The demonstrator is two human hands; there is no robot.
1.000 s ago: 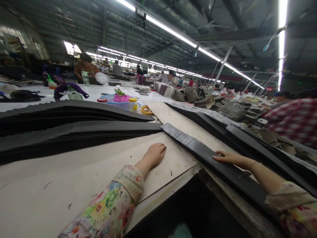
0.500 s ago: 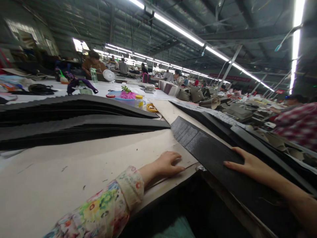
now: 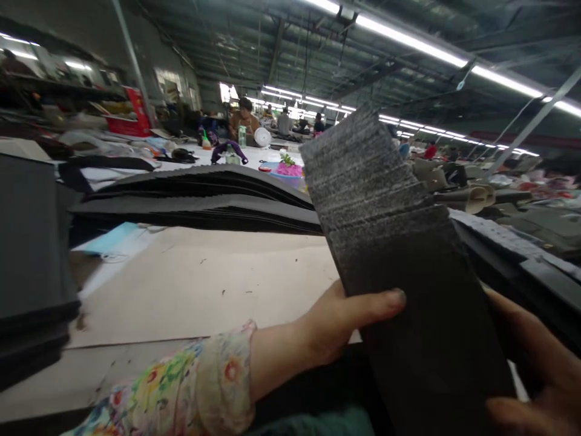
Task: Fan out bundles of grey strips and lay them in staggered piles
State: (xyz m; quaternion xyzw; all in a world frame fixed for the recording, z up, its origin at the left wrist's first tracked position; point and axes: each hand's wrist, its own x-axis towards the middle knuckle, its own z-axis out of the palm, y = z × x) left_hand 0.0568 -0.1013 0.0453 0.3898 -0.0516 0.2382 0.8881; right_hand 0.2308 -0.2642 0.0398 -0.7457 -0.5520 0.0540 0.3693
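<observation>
A fanned stack of black sheet pieces (image 3: 417,290) is held up, tilted, in front of me, its stepped grey edges at the upper end. My left hand (image 3: 349,315) grips its left edge, thumb across the front face and the other fingers hidden behind. On the right edge, lower down, my right hand (image 3: 535,357) is closed around the stack, partly blurred. Below and to the left lies a pale board (image 3: 227,284) with small dark scraps on it.
More black sheets are piled behind the board (image 3: 218,206), at the left (image 3: 31,242) and at the right (image 3: 512,260). A blue face mask (image 3: 111,238) lies at the left. Farther back are a pink item in a basin (image 3: 289,170) and a seated co-worker (image 3: 242,118).
The black stack has been raised from the table's right side and tilted upright. My left hand has left the board and taken hold of it. The view has turned left.
</observation>
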